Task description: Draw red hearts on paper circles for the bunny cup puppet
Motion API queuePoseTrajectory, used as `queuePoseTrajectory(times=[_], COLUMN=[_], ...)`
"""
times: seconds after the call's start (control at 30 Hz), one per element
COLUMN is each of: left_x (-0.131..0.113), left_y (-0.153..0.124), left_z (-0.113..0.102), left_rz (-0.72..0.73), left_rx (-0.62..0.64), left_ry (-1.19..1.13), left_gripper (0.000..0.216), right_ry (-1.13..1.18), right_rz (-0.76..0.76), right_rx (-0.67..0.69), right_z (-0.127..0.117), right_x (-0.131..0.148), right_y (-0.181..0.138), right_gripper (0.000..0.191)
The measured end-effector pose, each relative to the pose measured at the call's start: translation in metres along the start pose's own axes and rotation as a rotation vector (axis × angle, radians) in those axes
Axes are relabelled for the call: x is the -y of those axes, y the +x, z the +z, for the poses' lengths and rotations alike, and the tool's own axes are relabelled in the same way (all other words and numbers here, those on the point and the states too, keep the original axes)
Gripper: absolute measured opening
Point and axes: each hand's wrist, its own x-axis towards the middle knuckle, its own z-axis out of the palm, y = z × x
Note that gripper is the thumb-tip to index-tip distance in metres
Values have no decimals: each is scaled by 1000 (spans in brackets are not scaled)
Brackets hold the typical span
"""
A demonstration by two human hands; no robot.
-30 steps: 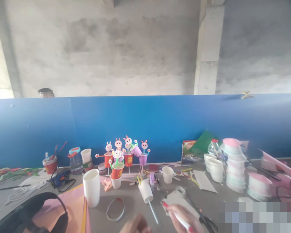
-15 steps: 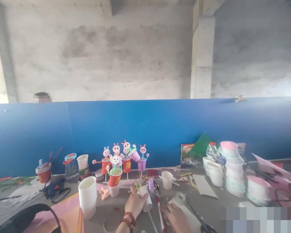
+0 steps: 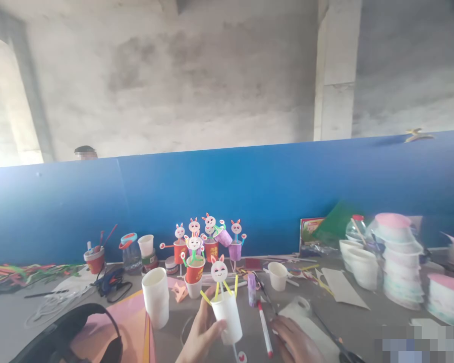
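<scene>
My left hand (image 3: pixel 201 333) is wrapped around a white paper cup (image 3: pixel 228 320). The cup stands slightly tilted and has a paper rabbit head (image 3: pixel 219 270) on a stick above its rim. Yellow strips stick out around the rim, and below the cup hangs a pale stick with a small heart-marked piece (image 3: pixel 242 357). My right hand (image 3: pixel 293 339) rests on the table, fingers stretched out and apart from the cup. Between the hands lies a white marker (image 3: pixel 265 330) with red ends. A purple glue stick (image 3: pixel 251 290) stands just behind it.
Several finished cup rabbits (image 3: pixel 195 269) stand behind my left hand. A stack of white cups (image 3: pixel 156 297) and headphones (image 3: pixel 75 338) are on the left. Right of my right hand lie scissors (image 3: pixel 335 343) and a tape roll (image 3: pixel 301 302). A blue partition (image 3: pixel 227 196) bounds the table.
My left hand has raised the white cup from lying on the table, turning its rabbit head up into view. My right hand stays on the table. The camera view has shifted left and tilted.
</scene>
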Motion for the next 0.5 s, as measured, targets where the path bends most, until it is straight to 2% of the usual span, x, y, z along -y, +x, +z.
queuePoseTrajectory(times=[0.1,0.2,0.4,0.5], left_x=[-2,-8,-14,-7], left_y=[-10,-17,-22,-23], left_z=[-4,-3,1,1], left_rz=[-65,-103,-154,-159], left_rx=[7,-18,-50,-66], left_ry=[-57,-100,-513,-583], left_gripper=[85,79,69,65], right_ry=[118,218,244,246], right_rz=[0,69,155,149], right_rx=[-16,10,162,243], right_z=[-1,-4,-8,-2], right_x=[9,21,45,55], right_y=[-4,-8,-3,9], right_gripper=[40,30,27,31])
